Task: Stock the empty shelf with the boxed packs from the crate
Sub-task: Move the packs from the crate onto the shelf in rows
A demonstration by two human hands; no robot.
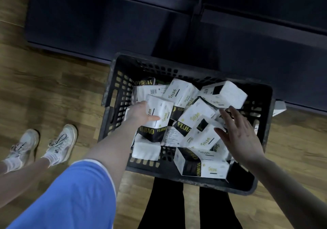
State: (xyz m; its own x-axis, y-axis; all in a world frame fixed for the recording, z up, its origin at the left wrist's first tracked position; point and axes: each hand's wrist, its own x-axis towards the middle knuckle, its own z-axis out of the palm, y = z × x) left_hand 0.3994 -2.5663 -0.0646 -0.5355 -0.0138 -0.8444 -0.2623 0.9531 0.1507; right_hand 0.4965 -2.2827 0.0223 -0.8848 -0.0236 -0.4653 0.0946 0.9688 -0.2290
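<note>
1. Head view: a black slatted plastic crate [113, 105] is seen on a wood-plank floor [53, 87], with its far rim toward a dark, bare shelf unit [106, 16] at 12 o'clock.
2. White-and-black packs printed "YUJIAO" are piled loosely in the crate, tilted at mixed angles.
3. The left hand [141, 113] is held at 9 o'clock of the pile; one pack [159, 117] is gripped, with the thumb laid across its white face and the fingers hidden behind it.
4. The right hand [238, 131] is spread wide, fingers straight, at 3 o'clock of the pile, over another pack [203, 135]; whether it is touched cannot be told.
5. A blue sleeve [74, 197] is seen at 7 o'clock.
6. At 9 o'clock, a second person's pale sneakers [44, 144] are seen on the floor.
</note>
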